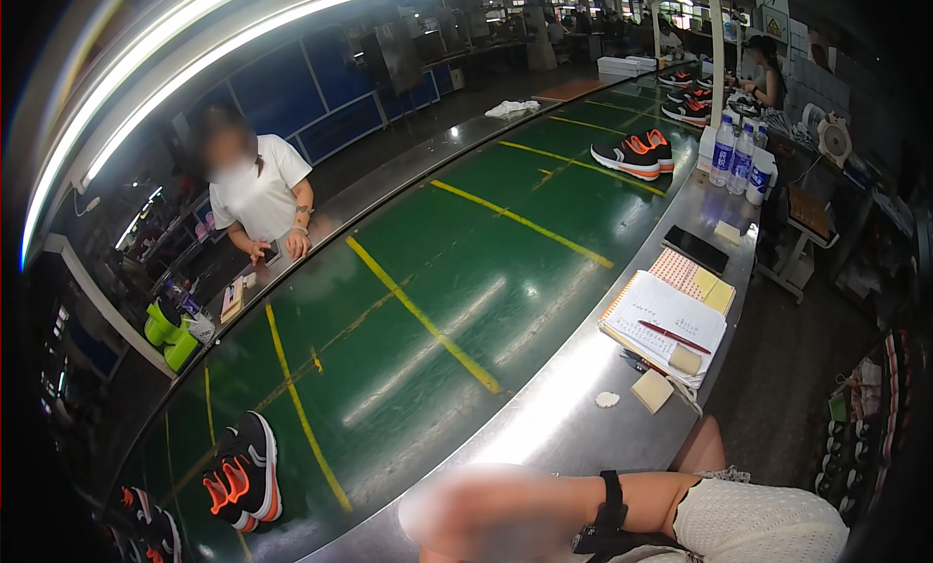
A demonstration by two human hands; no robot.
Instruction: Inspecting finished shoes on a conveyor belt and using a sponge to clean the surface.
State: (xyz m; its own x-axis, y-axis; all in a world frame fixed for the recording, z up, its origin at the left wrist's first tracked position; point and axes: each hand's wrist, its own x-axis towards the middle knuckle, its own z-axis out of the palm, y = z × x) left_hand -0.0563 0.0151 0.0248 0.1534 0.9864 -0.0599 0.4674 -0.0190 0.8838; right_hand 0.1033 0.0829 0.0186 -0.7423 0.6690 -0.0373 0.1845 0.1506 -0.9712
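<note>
My right forearm, with a black strap around it and a white knitted sleeve behind, reaches leftward along the lower edge. My right hand [496, 514] is a blurred patch over the near metal ledge [544, 422], so its fingers and anything in them cannot be made out. I cannot see my left hand. Beyond the ledge runs a green conveyor belt [437, 291] with yellow cross lines. Left of the blurred hand, and apart from it, a pair of black sneakers [255, 466] with orange lining and white-orange soles rests on the belt.
On the ledge lie an open notebook [661, 310] with a pen [673, 336], a phone [696, 250], a yellowish block [652, 391] and a white scrap [606, 400]. Bottles [739, 159] stand farther along. Another sneaker pair [634, 156] sits upstream. A co-worker [260, 189] stands across.
</note>
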